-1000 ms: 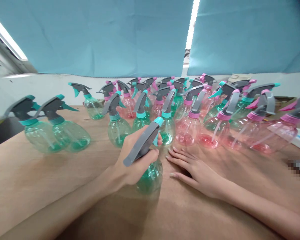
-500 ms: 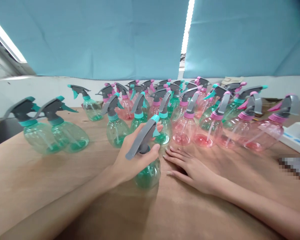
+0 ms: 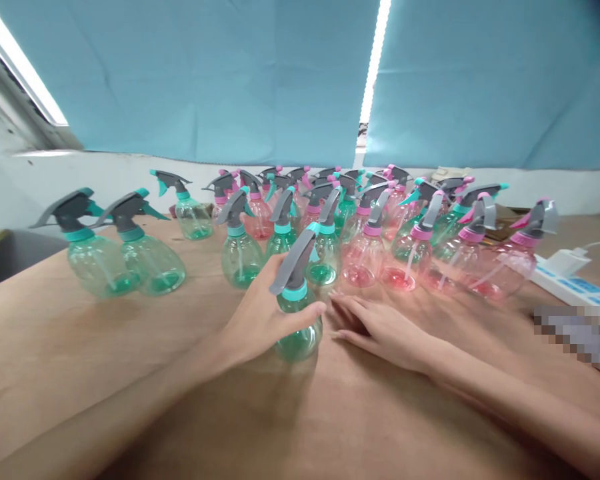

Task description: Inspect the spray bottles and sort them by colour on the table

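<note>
A green spray bottle (image 3: 299, 343) with a grey trigger head and turquoise collar stands upright on the table, close in front of me. My left hand (image 3: 260, 313) is wrapped round its body; the thumb crosses the near side, while the fingers are hidden behind. Just to the right, my right hand (image 3: 385, 330) rests palm down on the wood with fingers stretched out, holding nothing. Beyond its fingertips stands a pink spray bottle (image 3: 363, 260). Another green spray bottle (image 3: 241, 260) is just past my left hand.
Several more green and pink spray bottles crowd the back of the wooden table (image 3: 330, 427). Two green bottles (image 3: 153, 267) stand apart on the left. At right lie a white power strip (image 3: 570, 280) with a plug and a blurred-out object (image 3: 580, 337). A blue sheet (image 3: 230, 80) hangs behind.
My left hand has slid from around the bottle's neck and trigger down to its body, uncovering the turquoise collar. My right hand stays on the table. The camera view has shifted slightly.
</note>
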A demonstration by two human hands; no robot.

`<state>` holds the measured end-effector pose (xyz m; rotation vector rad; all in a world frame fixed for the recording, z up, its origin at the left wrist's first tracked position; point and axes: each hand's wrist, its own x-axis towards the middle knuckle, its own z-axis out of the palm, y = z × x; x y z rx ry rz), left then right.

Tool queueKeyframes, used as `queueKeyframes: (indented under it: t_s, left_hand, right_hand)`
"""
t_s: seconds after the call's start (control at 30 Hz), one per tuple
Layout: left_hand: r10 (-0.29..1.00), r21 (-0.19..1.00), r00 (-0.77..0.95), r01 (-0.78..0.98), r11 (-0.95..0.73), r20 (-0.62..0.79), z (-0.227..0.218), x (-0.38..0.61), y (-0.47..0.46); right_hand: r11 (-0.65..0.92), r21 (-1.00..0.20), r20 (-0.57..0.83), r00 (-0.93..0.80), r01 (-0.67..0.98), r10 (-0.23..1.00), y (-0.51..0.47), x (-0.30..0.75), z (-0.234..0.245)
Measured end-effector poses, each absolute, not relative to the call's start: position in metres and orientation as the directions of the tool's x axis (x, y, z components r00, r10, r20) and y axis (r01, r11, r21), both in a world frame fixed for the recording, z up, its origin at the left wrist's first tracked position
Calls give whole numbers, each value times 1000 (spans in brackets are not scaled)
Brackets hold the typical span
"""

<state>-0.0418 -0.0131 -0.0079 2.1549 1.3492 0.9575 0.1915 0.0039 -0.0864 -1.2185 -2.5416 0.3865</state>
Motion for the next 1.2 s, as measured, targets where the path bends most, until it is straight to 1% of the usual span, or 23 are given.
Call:
queueKeyframes:
  t_s: [0.1,0.17,0.27,0.4,0.47,0.5,0.53,0.63,0.67,0.73,0.9,1.03,1.2]
  left_hand:
    - [914,715,272,569,-406,302,-8,-43,-20]
    - [924,720,239,579,-383,300,-7,-45,-24]
    - [912,663,224,630,-405,344,-5,-56,-29]
    - [891,563,210,710,-423,403,-6,-92,-36]
    - [893,562,141,732,-385,428,-9,-117,-34]
    - [907,583,109,733,-350,407,-11,-131,-31]
    - [907,611,42,726,-316,420,-13,-144,-27]
    - [872,675,-104,679,-289,478,-20,-178,-9]
    - [878,703,-118,652,-283,463,-21,-187,-2]
    - [876,715,-136,642,-278,463,-22,-197,9]
    - [873,702,-150,664,-259,464,-16,-201,24]
    - [877,684,-133,683,-256,462,-14,-201,33]
    - [884,659,-108,708,-253,455,-16,-202,46]
  right_hand:
    - [590,-352,142,-581,727,801,2,189,-77]
    - [565,-378,151,-554,733,819,2,184,-69]
    - [528,-430,194,-496,732,846,6,170,-54]
    - [571,-408,289,-493,712,821,16,138,-32]
    - [593,-405,334,-491,696,804,21,118,-23]
    - [593,-416,352,-479,690,804,24,107,-20]
    - [581,-433,368,-453,689,812,27,96,-17]
    - [542,-468,369,-403,699,838,34,65,-12]
    - [535,-470,369,-394,703,842,37,56,-11]
    - [529,-468,374,-384,708,844,42,42,-11]
    - [496,-519,351,-355,697,866,54,23,-10]
    - [441,-587,302,-322,679,897,65,13,-8]
    - [394,-638,249,-307,662,919,76,4,-5]
